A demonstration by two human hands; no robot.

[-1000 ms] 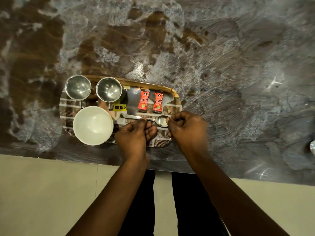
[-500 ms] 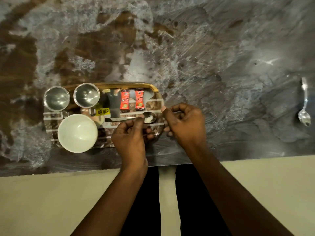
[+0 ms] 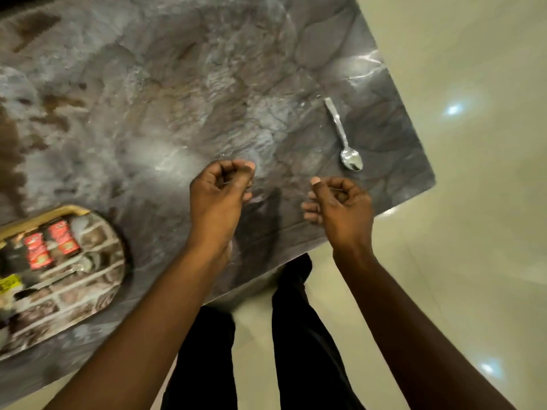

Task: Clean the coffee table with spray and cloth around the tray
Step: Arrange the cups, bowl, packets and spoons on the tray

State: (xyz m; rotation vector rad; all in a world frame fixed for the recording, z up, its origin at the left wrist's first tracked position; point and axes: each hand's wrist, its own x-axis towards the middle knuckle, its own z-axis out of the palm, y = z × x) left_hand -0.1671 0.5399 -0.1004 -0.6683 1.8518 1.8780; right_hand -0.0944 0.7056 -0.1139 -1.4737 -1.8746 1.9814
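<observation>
The marbled grey-brown coffee table (image 3: 165,93) fills the upper left. The oval tray (image 3: 97,294) lies at the left edge, partly cut off, with two red sachets (image 3: 50,244) and a blurred spoon (image 3: 78,266) on it. My left hand (image 3: 220,192) hovers over the table's near middle with fingers curled shut and nothing visible in it. My right hand (image 3: 340,204) hangs near the table's near-right edge, fingers loosely curled, holding nothing. A steel spoon (image 3: 344,137) lies on the table beyond my right hand. No spray bottle or cloth is in view.
The table's right corner (image 3: 430,182) juts over glossy cream floor tiles (image 3: 473,202). My dark trouser legs (image 3: 296,335) stand against the near edge. A yellow price sticker (image 3: 9,283) shows on the tray's left part.
The view has swung right, so the tray slid to the left edge. Both hands left the tray and the spoon on it and moved right over bare table.
</observation>
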